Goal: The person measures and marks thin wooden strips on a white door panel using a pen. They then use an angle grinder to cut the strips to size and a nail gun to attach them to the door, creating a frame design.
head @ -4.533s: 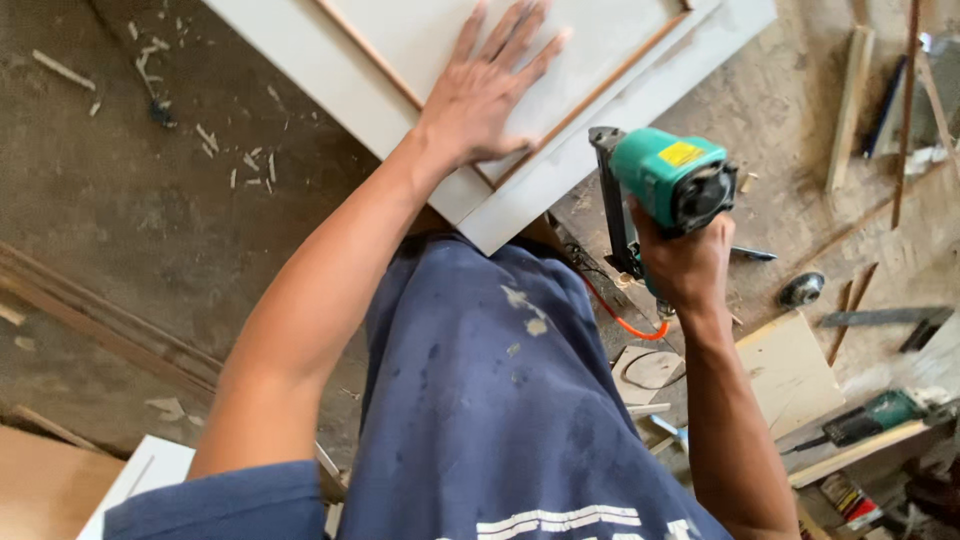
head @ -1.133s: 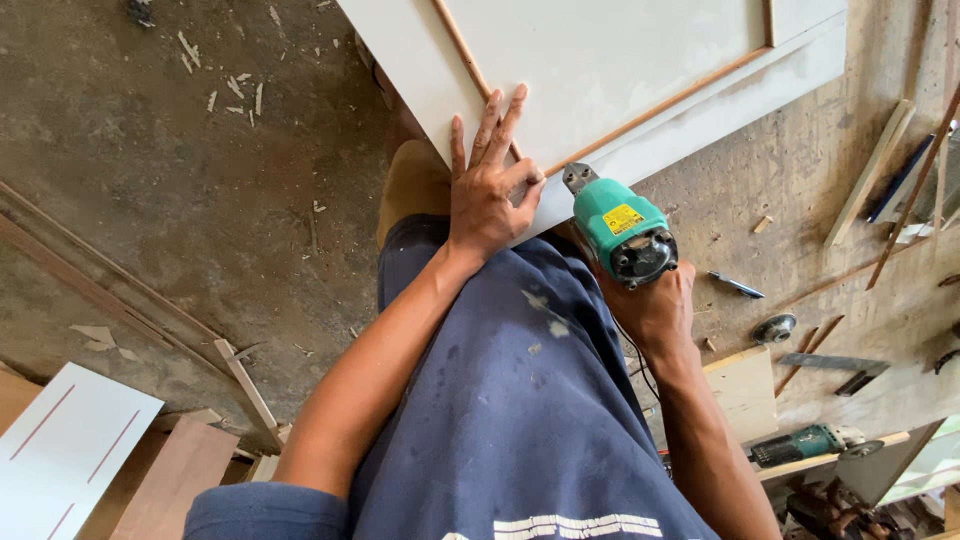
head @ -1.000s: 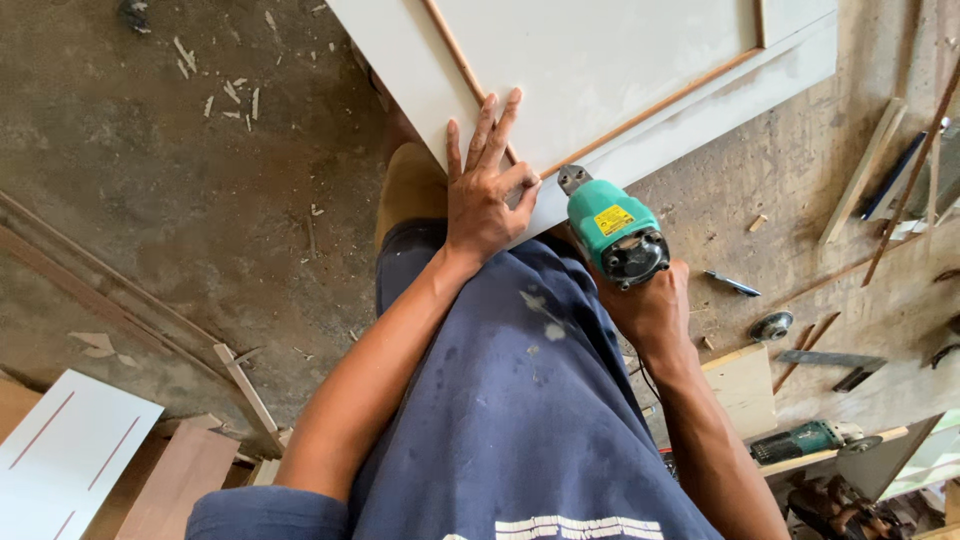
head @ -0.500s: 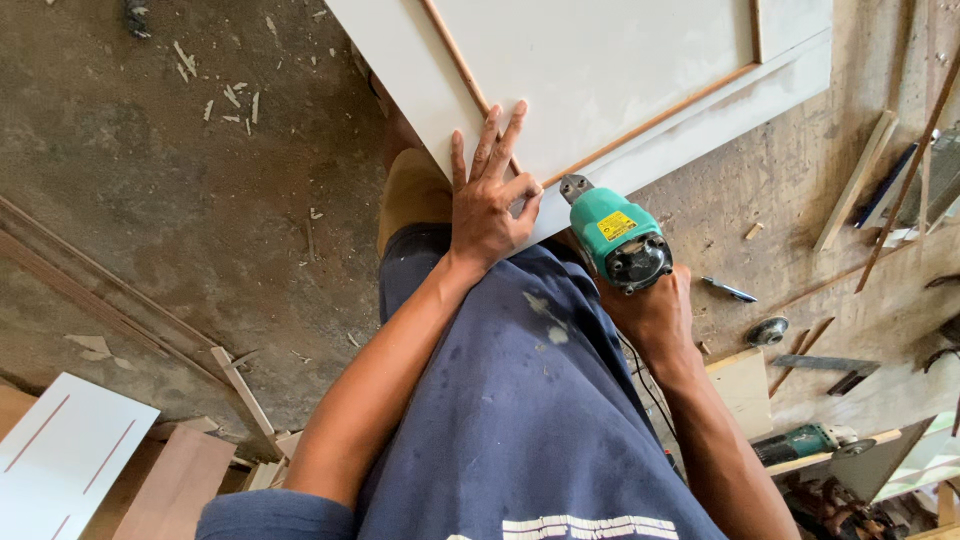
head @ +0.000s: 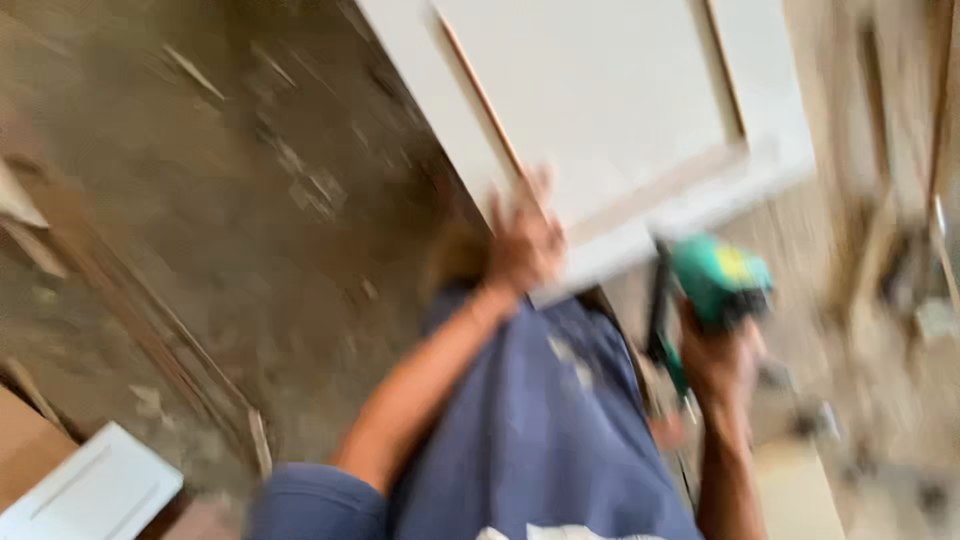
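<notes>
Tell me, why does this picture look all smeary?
In the head view, motion blur streaks everything: the white panel has soft edges, the left hand resting on it is fuzzy, and the green power tool in the right hand is smudged. The daylight looks even, with no glare.

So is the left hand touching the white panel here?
Touching. The head view, though blurred, shows the left hand laid flat on the white panel at its lower edge, fingers overlapping its surface.

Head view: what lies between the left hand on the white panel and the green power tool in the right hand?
In the blurred head view, only the lower edge of the white panel lies between the left hand and the green power tool; nothing else shows there.
</notes>
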